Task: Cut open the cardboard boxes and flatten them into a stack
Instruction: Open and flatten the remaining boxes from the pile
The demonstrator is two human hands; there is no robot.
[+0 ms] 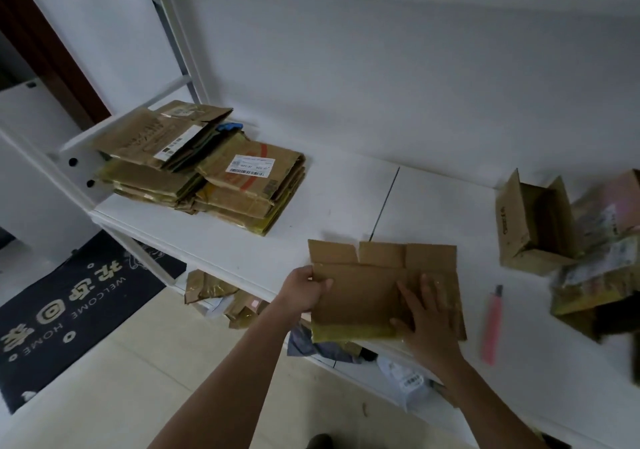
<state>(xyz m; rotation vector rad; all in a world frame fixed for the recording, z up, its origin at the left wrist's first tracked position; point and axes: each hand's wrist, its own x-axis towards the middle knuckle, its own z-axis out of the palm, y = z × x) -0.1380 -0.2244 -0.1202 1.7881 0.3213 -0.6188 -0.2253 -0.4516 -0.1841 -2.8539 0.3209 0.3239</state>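
Observation:
A flattened cardboard box [367, 286] lies at the front edge of the white shelf [311, 206]. My left hand [304, 291] grips its left edge, thumb on top. My right hand [427, 317] presses flat on its right half with straight fingers. At the shelf's left end sits a stack of flattened boxes [207, 168], one with a white shipping label. An open upright box [533, 220] stands at the right, beside a blurred pile of other boxes [602, 261]. A pink box cutter [493, 324] lies on the shelf to the right of my right hand.
A lower shelf under the front edge holds cardboard scraps [221, 296] and plastic mail bags [401, 376]. A dark welcome mat [69, 313] lies on the tiled floor at the left. The white wall stands close behind the shelf, with a shelf post at the left.

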